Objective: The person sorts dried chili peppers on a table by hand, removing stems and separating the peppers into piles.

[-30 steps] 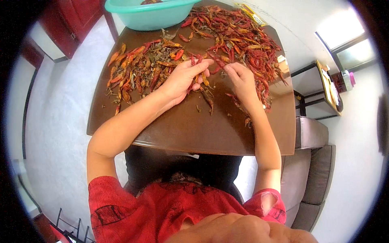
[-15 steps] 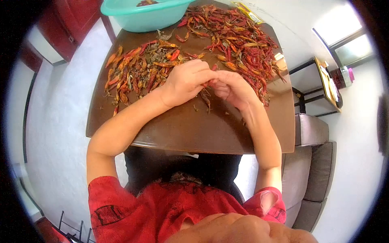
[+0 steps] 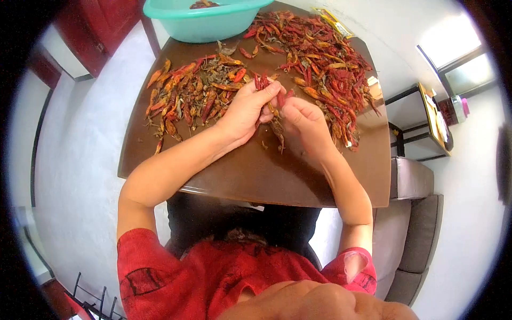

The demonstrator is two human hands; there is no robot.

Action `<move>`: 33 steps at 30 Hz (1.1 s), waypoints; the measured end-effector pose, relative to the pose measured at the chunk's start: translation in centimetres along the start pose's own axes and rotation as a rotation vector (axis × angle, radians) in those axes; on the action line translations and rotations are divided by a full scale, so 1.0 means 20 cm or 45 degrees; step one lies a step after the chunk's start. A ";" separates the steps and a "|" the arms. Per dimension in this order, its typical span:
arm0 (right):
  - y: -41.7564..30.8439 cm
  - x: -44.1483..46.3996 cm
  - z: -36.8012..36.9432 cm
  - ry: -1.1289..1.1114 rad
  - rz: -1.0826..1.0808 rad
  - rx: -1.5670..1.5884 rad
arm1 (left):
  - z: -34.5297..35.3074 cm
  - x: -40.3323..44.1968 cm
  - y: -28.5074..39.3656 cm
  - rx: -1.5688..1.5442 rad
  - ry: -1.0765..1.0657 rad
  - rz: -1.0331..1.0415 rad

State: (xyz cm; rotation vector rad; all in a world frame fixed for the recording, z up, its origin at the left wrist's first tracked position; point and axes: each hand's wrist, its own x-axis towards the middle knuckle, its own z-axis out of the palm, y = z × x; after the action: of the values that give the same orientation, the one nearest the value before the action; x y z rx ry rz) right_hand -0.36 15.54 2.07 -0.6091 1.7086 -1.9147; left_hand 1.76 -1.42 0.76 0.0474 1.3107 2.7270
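Beyond the red shirt (image 3: 229, 272), the brown worktop (image 3: 250, 176) carries everything. Over it, the left hand (image 3: 248, 112) is closed around a few dried chillies (image 3: 274, 118); the right hand (image 3: 306, 120) is curled narrow just beside them, its grip unclear. Farther back lie a left heap (image 3: 194, 93) and a larger right heap (image 3: 330, 64) of chillies, then a turquoise basin (image 3: 210, 26) and a yellow packet (image 3: 335, 22).
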 end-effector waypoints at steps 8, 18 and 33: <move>0.01 -0.02 0.01 -0.274 0.333 0.735 | -0.14 0.12 0.22 0.343 0.373 0.497; 0.20 0.23 -0.35 0.374 -0.791 -1.890 | -0.10 0.07 0.17 -0.402 -0.010 -0.067; 0.06 0.17 -0.28 0.495 -0.730 -1.777 | -0.11 0.09 0.10 -0.215 -0.072 -0.212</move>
State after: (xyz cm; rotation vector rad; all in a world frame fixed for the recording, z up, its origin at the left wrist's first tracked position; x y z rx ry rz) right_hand -6.46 17.68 0.21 -1.3426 3.3089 -0.7911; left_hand -0.30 -4.26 0.94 -0.0001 1.0171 2.6614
